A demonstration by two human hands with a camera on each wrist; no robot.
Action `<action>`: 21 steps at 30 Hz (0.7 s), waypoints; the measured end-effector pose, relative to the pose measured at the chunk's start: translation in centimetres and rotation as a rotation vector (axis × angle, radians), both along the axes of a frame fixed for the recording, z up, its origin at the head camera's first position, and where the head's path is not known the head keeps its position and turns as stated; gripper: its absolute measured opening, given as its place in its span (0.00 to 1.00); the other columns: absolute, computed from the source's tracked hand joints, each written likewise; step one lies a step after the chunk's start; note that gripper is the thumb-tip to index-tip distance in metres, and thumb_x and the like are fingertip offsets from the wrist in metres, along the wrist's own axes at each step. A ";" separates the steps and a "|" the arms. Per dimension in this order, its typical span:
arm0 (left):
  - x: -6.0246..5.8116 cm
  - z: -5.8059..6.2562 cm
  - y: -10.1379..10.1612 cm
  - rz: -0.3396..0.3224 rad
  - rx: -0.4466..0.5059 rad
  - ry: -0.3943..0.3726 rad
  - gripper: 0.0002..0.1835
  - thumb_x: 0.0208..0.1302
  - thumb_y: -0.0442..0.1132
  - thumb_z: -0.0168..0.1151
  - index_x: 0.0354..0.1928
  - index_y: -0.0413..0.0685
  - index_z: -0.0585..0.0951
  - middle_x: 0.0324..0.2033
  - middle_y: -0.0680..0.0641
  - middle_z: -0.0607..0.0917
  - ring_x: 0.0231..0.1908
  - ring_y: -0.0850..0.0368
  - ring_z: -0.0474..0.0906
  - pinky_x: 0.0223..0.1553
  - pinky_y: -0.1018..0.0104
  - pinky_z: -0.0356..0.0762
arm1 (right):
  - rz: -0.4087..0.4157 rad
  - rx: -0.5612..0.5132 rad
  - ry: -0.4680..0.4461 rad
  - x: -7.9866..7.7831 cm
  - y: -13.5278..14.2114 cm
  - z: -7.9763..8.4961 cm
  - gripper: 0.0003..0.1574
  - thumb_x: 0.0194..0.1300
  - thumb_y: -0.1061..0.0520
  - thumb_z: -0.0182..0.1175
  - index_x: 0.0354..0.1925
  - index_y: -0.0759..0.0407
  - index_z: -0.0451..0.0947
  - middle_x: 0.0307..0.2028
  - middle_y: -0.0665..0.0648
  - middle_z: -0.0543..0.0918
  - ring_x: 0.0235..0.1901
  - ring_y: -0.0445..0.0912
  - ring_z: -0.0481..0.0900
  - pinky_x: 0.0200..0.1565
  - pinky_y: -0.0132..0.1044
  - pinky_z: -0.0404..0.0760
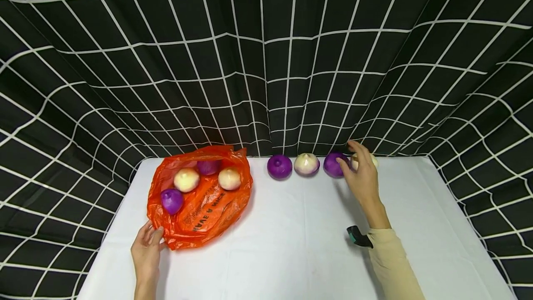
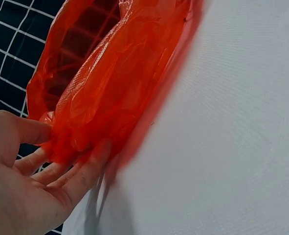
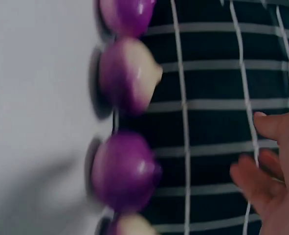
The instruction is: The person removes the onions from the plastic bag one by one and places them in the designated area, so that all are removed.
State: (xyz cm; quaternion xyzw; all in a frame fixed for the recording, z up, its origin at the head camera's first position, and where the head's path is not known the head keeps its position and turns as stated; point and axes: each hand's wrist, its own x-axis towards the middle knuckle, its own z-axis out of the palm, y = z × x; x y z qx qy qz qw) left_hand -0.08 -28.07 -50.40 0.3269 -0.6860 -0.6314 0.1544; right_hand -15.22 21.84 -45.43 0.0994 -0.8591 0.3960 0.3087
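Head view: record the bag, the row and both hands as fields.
container: open, crumpled red-orange plastic bag
inside: two round purple onion-like vegetables, two round cream ones
row, left to right: purple one, cream-and-purple one, purple one, cream one
surface: white tabletop
left hand: holds the bag's near-left edge
right hand: above the row's right end, holding nothing

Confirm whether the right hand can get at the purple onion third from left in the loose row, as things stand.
Probably yes: the right hand looks empty, fingers apart, near that purple onion. The right wrist view shows nothing between them, though pale onions flank it closely.
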 end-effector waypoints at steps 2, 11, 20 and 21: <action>0.0 0.0 0.0 -0.001 0.022 0.007 0.27 0.70 0.30 0.55 0.69 0.33 0.65 0.32 0.70 0.78 0.31 0.75 0.76 0.24 0.77 0.79 | 0.081 0.010 0.059 0.4 -1.6 0.3 0.27 0.57 0.69 0.69 0.56 0.66 0.77 0.48 0.62 0.82 0.44 0.55 0.82 0.48 0.35 0.81; -0.1 0.0 0.0 -0.003 0.047 0.026 0.27 0.70 0.32 0.56 0.69 0.34 0.65 0.42 0.63 0.75 0.31 0.74 0.76 0.24 0.77 0.79 | 0.451 0.134 0.205 1.9 -10.3 -0.6 0.17 0.55 0.67 0.69 0.45 0.64 0.83 0.37 0.56 0.87 0.29 0.44 0.84 0.31 0.32 0.84; -0.2 0.0 -0.1 0.010 0.070 0.036 0.28 0.70 0.32 0.57 0.69 0.34 0.64 0.44 0.60 0.73 0.34 0.75 0.78 0.27 0.78 0.79 | 0.666 0.135 0.188 3.9 -18.5 -0.5 0.17 0.60 0.64 0.67 0.48 0.65 0.81 0.42 0.58 0.86 0.38 0.43 0.85 0.41 0.26 0.82; -0.2 -0.1 -0.1 0.011 0.075 0.039 0.28 0.70 0.31 0.57 0.69 0.34 0.64 0.44 0.60 0.74 0.34 0.75 0.78 0.27 0.78 0.79 | 0.675 0.165 0.176 4.1 -19.4 -0.5 0.17 0.61 0.63 0.66 0.49 0.65 0.81 0.44 0.57 0.85 0.41 0.44 0.85 0.44 0.26 0.82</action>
